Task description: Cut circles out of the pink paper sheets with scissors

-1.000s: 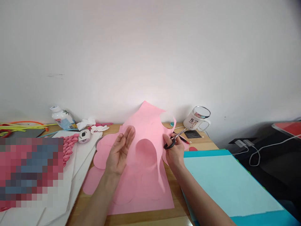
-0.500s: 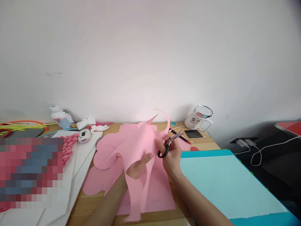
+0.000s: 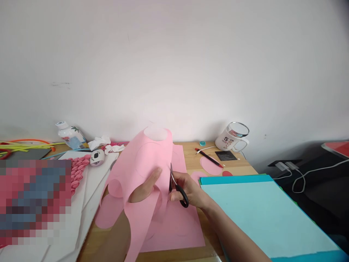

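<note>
From the head view, where I'm looking down over the hands, the white mug (image 3: 227, 140) by the wall is my marker. It carries a bold dark "5" and "2"; the smaller characters beneath are too blurred for me to read surely. Just in front of it lies a black card (image 3: 226, 155) with pale lines of print, too tiny to make out.

To the mug's left and nearer the person, a pink sheet (image 3: 148, 154) with rounded cut-outs is held up, a faint circle drawn on it. The left hand (image 3: 145, 187) reaches through one opening and pinches the sheet, thumb on the near face; its other fingers are hidden behind the paper. The right hand (image 3: 188, 189), nearer the mug, is curled around black-handled scissors (image 3: 182, 196), their blades up against the sheet's right-hand edge.

Below, on the table, another pink sheet (image 3: 184, 225) bears faint curved lines. Between mug and sheets lies a black pencil (image 3: 208, 158) with red ends. Far left of the mug leans a white bottle (image 3: 72, 136); its label shows a palm picture and red lettering I can't read. In front of the mug sits a pale blue sheet (image 3: 259, 214).
</note>
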A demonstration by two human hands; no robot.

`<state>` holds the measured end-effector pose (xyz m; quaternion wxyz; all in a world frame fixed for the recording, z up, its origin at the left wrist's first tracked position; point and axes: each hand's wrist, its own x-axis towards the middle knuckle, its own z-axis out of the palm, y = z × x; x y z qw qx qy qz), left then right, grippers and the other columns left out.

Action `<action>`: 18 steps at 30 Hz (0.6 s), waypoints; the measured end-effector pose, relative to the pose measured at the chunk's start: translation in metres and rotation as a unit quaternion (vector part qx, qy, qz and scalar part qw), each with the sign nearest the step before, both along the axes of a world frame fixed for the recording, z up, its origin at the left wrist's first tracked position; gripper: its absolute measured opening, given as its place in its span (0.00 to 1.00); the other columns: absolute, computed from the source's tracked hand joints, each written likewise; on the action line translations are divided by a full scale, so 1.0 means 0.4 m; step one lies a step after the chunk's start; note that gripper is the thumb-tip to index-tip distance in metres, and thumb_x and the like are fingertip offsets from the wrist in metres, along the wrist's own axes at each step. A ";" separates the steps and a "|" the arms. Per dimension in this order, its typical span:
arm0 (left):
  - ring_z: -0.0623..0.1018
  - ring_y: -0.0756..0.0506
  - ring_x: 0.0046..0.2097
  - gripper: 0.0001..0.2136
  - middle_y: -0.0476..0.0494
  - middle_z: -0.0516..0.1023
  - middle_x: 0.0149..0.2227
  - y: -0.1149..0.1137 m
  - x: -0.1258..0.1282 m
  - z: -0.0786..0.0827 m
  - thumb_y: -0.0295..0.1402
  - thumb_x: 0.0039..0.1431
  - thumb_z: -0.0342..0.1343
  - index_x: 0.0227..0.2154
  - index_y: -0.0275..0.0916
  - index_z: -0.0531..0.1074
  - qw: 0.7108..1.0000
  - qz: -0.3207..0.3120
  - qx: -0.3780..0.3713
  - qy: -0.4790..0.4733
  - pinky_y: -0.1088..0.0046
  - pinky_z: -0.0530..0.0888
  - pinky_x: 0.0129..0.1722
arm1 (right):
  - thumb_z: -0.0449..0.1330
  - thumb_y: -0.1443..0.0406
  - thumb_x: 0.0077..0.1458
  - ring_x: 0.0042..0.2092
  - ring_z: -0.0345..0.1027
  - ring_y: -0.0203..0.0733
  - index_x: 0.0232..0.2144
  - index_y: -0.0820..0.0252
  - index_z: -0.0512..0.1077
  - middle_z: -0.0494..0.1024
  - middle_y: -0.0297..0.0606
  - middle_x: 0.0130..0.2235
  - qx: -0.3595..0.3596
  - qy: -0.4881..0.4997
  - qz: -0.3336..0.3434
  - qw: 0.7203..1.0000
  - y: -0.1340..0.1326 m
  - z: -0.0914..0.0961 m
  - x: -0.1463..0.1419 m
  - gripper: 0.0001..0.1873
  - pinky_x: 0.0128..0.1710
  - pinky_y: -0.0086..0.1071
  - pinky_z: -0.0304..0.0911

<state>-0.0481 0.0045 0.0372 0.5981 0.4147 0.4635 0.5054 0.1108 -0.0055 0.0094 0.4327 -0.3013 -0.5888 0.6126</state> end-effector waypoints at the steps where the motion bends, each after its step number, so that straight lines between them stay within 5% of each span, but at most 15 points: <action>1: 0.73 0.43 0.27 0.12 0.43 0.74 0.22 0.001 -0.003 0.001 0.42 0.44 0.63 0.20 0.38 0.74 0.998 -0.056 -0.019 -0.006 0.63 0.74 0.29 | 0.67 0.49 0.40 0.26 0.56 0.35 0.25 0.59 0.66 0.66 0.30 0.25 -0.001 0.002 0.001 1.000 0.000 0.000 -0.001 0.22 0.26 0.28 0.55; 3: 0.73 0.44 0.28 0.13 0.44 0.73 0.21 0.007 -0.008 0.005 0.43 0.47 0.60 0.19 0.38 0.73 0.986 -0.159 -0.045 -0.023 0.64 0.74 0.31 | 0.66 0.50 0.40 0.26 0.55 0.34 0.25 0.60 0.66 0.66 0.30 0.24 -0.001 0.005 0.000 1.000 -0.001 0.000 -0.003 0.22 0.25 0.28 0.54; 7: 0.74 0.42 0.28 0.17 0.41 0.74 0.21 0.025 -0.014 0.008 0.47 0.48 0.58 0.15 0.37 0.73 0.970 -0.239 -0.032 -0.013 0.64 0.73 0.31 | 0.65 0.52 0.45 0.23 0.56 0.33 0.22 0.59 0.64 0.66 0.30 0.22 -0.001 0.010 -0.039 0.999 -0.007 -0.001 -0.013 0.19 0.24 0.28 0.53; 10: 0.72 0.45 0.23 0.18 0.42 0.72 0.18 0.037 -0.014 -0.006 0.47 0.48 0.59 0.15 0.38 0.72 0.965 -0.249 0.072 -0.045 0.65 0.71 0.28 | 0.62 0.52 0.48 0.23 0.59 0.35 0.21 0.59 0.64 0.68 0.30 0.21 0.023 -0.004 -0.103 0.994 -0.009 -0.002 -0.017 0.18 0.24 0.29 0.56; 12: 0.69 0.48 0.19 0.15 0.46 0.70 0.14 0.044 -0.012 -0.020 0.44 0.43 0.64 0.16 0.38 0.70 0.939 -0.319 0.082 -0.097 0.68 0.70 0.24 | 0.61 0.53 0.49 0.22 0.60 0.35 0.21 0.58 0.63 0.67 0.29 0.19 0.054 -0.012 -0.169 0.984 -0.008 -0.004 -0.017 0.18 0.23 0.28 0.57; 15: 0.67 0.52 0.16 0.17 0.47 0.75 0.25 0.052 -0.001 -0.036 0.43 0.39 0.66 0.28 0.40 0.69 0.941 -0.293 0.063 -0.160 0.76 0.63 0.15 | 0.59 0.56 0.52 0.22 0.59 0.34 0.21 0.58 0.63 0.65 0.28 0.18 0.090 -0.022 -0.268 0.959 -0.008 -0.008 -0.018 0.16 0.23 0.28 0.57; 18: 0.69 0.52 0.19 0.17 0.48 0.74 0.23 0.058 0.015 -0.037 0.48 0.42 0.62 0.26 0.40 0.67 0.943 -0.235 0.061 -0.225 0.76 0.67 0.20 | 0.59 0.58 0.53 0.23 0.57 0.33 0.22 0.58 0.63 0.64 0.27 0.19 0.099 -0.033 -0.324 0.940 -0.017 -0.011 -0.030 0.14 0.24 0.27 0.55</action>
